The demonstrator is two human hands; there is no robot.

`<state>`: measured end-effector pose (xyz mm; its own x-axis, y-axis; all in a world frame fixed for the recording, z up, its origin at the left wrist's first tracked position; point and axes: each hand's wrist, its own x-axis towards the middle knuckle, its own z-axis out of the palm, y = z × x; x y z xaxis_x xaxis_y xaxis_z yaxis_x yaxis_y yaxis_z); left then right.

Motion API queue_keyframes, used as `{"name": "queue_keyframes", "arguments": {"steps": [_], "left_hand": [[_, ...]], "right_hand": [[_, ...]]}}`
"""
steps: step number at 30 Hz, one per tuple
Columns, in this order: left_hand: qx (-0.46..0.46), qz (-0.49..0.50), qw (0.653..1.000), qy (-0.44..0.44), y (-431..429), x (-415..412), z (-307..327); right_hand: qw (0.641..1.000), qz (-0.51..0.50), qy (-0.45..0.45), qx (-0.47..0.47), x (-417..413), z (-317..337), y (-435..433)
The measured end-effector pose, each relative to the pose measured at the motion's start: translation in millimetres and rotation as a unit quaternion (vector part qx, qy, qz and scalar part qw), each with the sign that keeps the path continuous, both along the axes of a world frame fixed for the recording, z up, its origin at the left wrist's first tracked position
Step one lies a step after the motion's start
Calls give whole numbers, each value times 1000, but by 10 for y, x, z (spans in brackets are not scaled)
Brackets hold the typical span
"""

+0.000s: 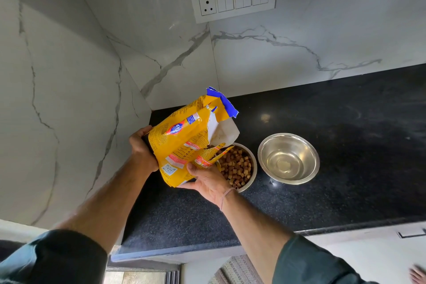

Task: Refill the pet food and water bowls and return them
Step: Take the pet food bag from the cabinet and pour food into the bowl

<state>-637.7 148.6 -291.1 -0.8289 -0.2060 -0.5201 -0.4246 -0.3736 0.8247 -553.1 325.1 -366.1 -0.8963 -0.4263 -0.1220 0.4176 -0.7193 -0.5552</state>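
Feeding step in hand. Left hand (142,150) grips the base of the yellow food bag (186,143), right hand (207,181) clasps its lower side — torn mouth tipped over the food bowl (250,176), near the worktop's (345,145) back left corner, kibble (237,167) heaped inside. Water bowl (288,158) sits just beside, seemingly already holding water. Next, probably: right the bag and set it down.

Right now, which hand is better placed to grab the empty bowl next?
Right hand: it holds the bag on the side nearer the empty bowl. The left hand grips the bag's far side.
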Motion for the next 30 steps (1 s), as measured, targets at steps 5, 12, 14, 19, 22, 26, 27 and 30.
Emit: {"name": "queue_keyframes", "arguments": {"steps": [5,12,14,19,22,26,27,30], "left_hand": [[-9,-2,1000,5,-3,26,-14],[13,5,1000,0,-20,16,-41],[15,5,1000,5,-18,15,-54],[20,15,1000,-1,-24,-10,-76],[22,10,1000,7,-29,-17,-100],[24,-11,999,26,-35,-15,-118],[27,-15,999,29,-34,-17,-122],[31,-22,999,33,-36,0,-127]], "right_hand": [[1000,2,-4,7,-4,5,19],[1000,3,-7,5,0,0,13],[1000,2,-5,6,-5,-4,17],[1000,3,-6,6,-7,-18,25],[1000,1,-7,11,-8,-9,35],[1000,1,-7,16,-7,-7,37],[1000,1,-8,16,-4,-8,33],[1000,2,-13,18,5,-5,25]]}}
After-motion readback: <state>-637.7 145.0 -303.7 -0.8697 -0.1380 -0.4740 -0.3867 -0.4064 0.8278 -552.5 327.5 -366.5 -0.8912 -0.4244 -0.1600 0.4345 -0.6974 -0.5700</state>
